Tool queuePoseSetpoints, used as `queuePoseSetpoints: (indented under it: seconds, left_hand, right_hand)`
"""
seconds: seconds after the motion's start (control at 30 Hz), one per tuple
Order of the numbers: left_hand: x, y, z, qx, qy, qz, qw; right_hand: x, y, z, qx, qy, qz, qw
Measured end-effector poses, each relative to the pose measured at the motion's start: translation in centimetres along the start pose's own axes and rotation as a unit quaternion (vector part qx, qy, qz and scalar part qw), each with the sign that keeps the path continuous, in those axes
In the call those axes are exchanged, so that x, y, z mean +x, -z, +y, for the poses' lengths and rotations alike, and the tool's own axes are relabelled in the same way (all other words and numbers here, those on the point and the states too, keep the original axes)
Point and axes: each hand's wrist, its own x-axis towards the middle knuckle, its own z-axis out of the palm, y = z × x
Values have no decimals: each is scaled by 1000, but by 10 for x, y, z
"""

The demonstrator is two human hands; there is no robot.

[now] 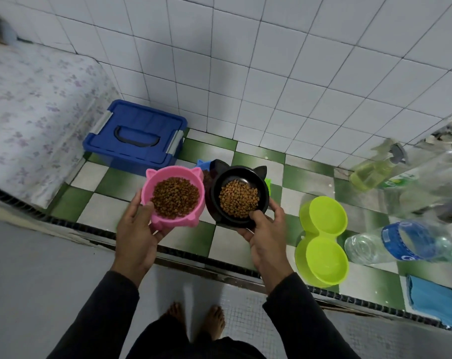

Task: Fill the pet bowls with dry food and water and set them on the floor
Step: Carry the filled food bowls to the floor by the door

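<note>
Above the checkered counter (227,161) with its blue box (134,133) and green double bowl (323,237), left hand (137,234) fingers clamp the pink bowl (172,198) and right hand (266,234) fingers clamp the black bowl (239,195), both bowls holding dry food.
</note>
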Motion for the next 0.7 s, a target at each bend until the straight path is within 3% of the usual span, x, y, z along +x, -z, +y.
queuePoseSetpoints:
  seconds: [0.33, 0.7]
  left_hand:
    - [-2, 62, 43, -68, -30, 80, 994]
    - [-11, 175, 144, -127, -86, 156, 976]
  right_hand:
    - [-32, -82, 3, -22, 6, -68, 997]
    - [-96, -223, 50, -41, 5, -151, 988]
